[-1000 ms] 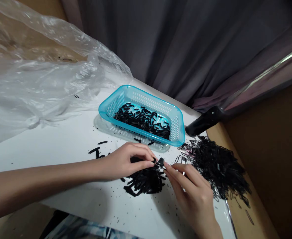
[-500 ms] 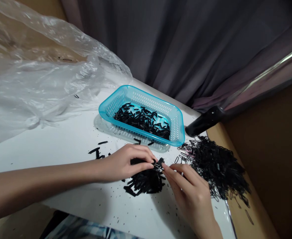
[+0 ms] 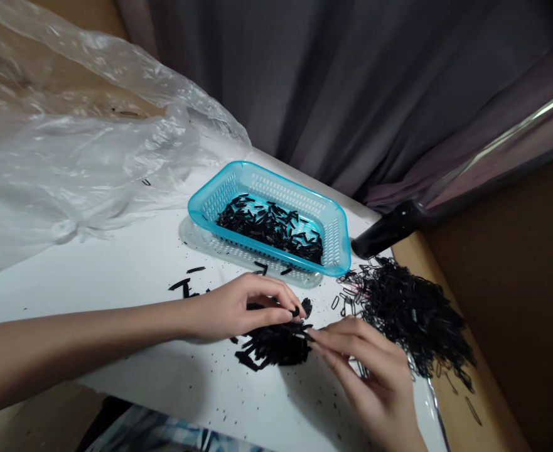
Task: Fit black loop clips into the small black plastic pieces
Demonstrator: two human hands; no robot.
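Observation:
My left hand (image 3: 248, 306) is closed in a pinch on a small black piece (image 3: 295, 311), above a pile of black strips (image 3: 279, 346) on the white tabletop. Just right of it, the thumb and forefinger of my right hand (image 3: 368, 367) are pinched at the pile's right edge; what they hold is too small to make out. Behind my hands sits a blue perforated basket (image 3: 269, 242) with many black strips inside. To the right lies a heap of thin black wire loops (image 3: 410, 314).
A black handle-like object (image 3: 386, 232) lies right of the basket. Crumpled clear plastic (image 3: 83, 163) covers the back left. A few loose strips (image 3: 184, 287) and black specks dot the white surface (image 3: 116, 270). A dark curtain (image 3: 304, 81) hangs behind.
My right hand has moved slightly down and away from my left fingertips. My left hand has barely moved and keeps its pinch.

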